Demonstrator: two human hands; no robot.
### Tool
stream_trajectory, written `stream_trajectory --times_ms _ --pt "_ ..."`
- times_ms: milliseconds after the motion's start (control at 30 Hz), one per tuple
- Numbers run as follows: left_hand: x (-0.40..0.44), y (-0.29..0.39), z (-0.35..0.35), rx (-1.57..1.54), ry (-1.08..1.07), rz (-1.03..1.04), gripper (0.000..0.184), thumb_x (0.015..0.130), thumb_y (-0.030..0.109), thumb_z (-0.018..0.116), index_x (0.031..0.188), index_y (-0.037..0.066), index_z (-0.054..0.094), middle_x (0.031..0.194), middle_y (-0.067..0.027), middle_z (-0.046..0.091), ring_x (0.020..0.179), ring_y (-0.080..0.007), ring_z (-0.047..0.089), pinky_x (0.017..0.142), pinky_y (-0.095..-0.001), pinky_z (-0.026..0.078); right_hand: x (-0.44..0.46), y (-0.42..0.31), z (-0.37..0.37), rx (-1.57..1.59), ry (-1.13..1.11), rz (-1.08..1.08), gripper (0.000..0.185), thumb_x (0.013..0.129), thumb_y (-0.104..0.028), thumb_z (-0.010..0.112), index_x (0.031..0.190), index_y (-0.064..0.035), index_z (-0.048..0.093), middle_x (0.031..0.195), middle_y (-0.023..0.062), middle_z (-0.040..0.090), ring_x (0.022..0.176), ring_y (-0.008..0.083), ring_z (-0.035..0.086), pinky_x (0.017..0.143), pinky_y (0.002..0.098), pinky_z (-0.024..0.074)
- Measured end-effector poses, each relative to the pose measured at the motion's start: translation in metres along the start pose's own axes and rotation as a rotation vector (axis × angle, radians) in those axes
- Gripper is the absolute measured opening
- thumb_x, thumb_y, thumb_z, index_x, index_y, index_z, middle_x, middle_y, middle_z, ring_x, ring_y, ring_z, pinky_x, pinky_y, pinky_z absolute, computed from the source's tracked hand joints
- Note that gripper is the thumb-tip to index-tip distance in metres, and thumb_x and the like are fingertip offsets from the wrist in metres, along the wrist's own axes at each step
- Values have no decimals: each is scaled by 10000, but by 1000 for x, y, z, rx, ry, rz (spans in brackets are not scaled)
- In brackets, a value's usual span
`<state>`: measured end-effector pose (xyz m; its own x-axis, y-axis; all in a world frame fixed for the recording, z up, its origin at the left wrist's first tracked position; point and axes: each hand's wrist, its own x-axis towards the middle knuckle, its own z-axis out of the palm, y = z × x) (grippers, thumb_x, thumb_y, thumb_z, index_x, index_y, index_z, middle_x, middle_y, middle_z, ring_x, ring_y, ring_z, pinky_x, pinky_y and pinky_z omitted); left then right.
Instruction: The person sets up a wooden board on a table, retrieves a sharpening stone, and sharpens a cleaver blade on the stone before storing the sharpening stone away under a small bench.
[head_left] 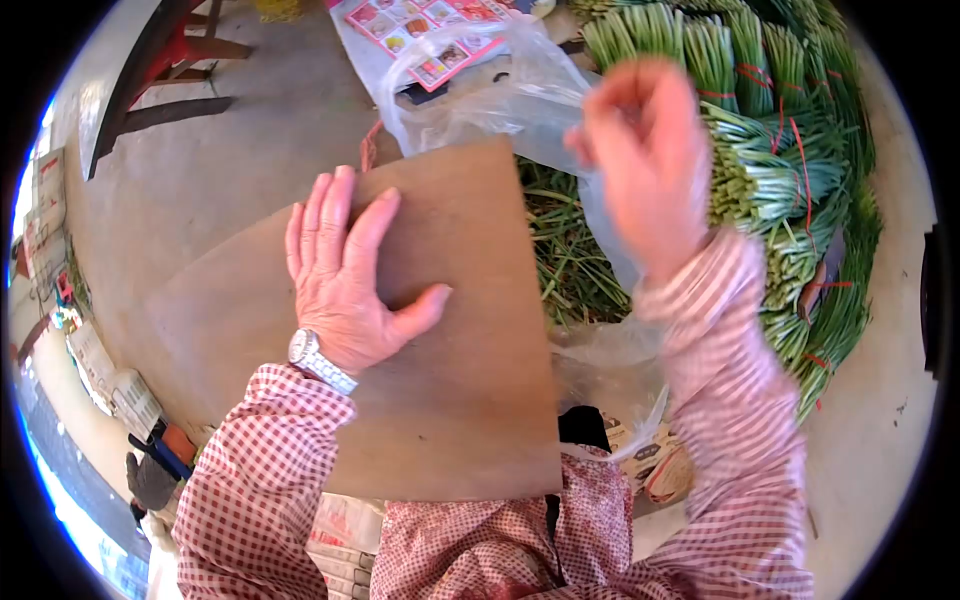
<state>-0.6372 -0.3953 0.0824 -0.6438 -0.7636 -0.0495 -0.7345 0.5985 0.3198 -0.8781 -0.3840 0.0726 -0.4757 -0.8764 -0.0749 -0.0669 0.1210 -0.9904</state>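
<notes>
The brown surface (470, 290), bare, is shown at the centre of the frame; tied bundles of green stalks (785, 165) are stacked at upper right. Between them, loose greens (572, 250) are seen inside a clear plastic bag (515, 110), open beside the surface's edge. The left hand (345, 275) is laid palm down on the surface, its fingers slightly spread and the thumb held apart. The right hand (650, 160), blurred, is raised over the bag's right side with fingers curled; whether anything is pinched cannot be told. The step in hand is judged to be handling at the bag's mouth, and the next move to call for fingertips kept clear of the film. On the pink printed sheet (430, 35), upper centre, picture panels are visible, but no wording or brand can be read.
</notes>
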Motion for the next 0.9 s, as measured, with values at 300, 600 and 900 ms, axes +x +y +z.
stream_trajectory --times_ms 300,600,900 --pt "-4 -5 5 84 46 76 752 674 434 635 1256 25 392 1356 -230 303 1250 -374 295 1027 -460 223 -84 220 -52 -632 -214 607 254 785 -51 485 1028 -5 542 979 157 591 920 274 561 817 378 438" --pt "-2 -3 6 96 27 48 748 660 373 618 1272 24 368 1370 -223 283 1260 -356 293 1037 -432 226 -65 203 -78 -918 -278 459 623 735 -259 659 1280 -139 381 1235 193 424 1153 313 419 951 443 364" --pt "-4 -8 12 -64 73 46 830 651 510 658 1259 12 390 1356 -230 304 1230 -341 344 1017 -413 258 -103 264 -55 -1164 -692 739 813 763 -358 653 1397 -243 157 1457 147 39 1296 372 178 1000 512 289"
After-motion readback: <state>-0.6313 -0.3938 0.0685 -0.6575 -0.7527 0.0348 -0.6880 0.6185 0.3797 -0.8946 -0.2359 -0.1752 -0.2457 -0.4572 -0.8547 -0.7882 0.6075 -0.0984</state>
